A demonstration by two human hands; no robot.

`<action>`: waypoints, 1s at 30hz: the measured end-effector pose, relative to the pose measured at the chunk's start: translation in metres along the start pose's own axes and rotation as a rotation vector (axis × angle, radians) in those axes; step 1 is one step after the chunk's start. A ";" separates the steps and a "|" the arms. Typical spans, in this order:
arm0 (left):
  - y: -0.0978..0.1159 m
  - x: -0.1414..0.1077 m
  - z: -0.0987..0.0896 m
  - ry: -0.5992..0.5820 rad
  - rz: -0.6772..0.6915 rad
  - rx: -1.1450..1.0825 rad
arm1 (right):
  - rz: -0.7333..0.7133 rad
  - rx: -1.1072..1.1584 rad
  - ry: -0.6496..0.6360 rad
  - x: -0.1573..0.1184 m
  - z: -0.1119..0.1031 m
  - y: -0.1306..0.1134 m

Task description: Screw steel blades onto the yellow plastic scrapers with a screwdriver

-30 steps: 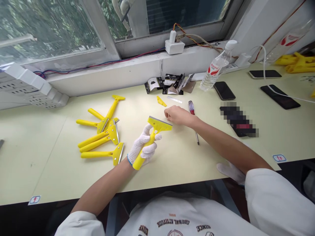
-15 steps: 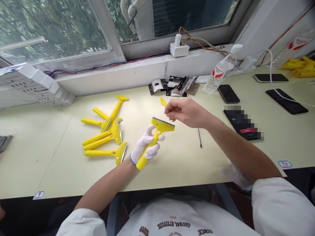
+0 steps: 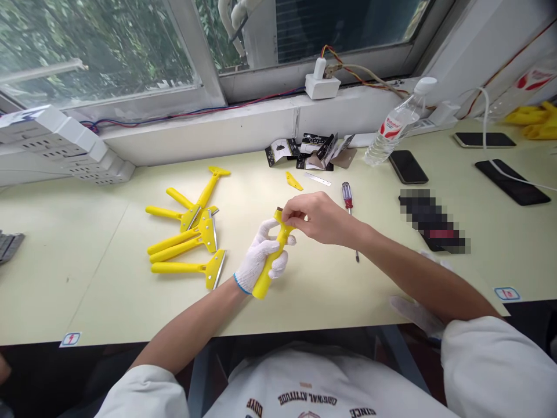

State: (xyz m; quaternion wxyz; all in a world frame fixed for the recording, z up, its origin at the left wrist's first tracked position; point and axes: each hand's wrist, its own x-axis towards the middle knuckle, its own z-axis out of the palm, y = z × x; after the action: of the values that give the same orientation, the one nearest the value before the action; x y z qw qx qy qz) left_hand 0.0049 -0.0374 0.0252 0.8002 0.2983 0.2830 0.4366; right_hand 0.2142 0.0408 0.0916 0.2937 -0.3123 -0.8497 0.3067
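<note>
Yellow scraper [image 3: 272, 267] in gloved left hand's [image 3: 260, 255] closed grip, right hand [image 3: 319, 219] pinching its head [image 3: 278, 216]

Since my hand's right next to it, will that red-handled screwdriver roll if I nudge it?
The screwdriver will probably roll a little, since its handle looks round on the flat table. Its thin metal shaft looks stiff, so it likely won't bend.

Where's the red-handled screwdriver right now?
The red-handled screwdriver lies on the bench in the head view, just right of the bare right hand, its shaft passing under the forearm.
</note>
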 end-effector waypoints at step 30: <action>-0.019 0.006 0.008 0.161 -0.133 -0.084 | 0.219 -0.239 -0.081 -0.002 0.005 -0.017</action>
State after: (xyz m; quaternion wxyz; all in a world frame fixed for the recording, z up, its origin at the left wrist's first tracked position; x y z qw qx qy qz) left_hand 0.0232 -0.0426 0.0151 0.8138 0.2087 0.3471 0.4167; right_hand 0.2060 0.0275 0.0998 0.1847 -0.4231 -0.8523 0.2460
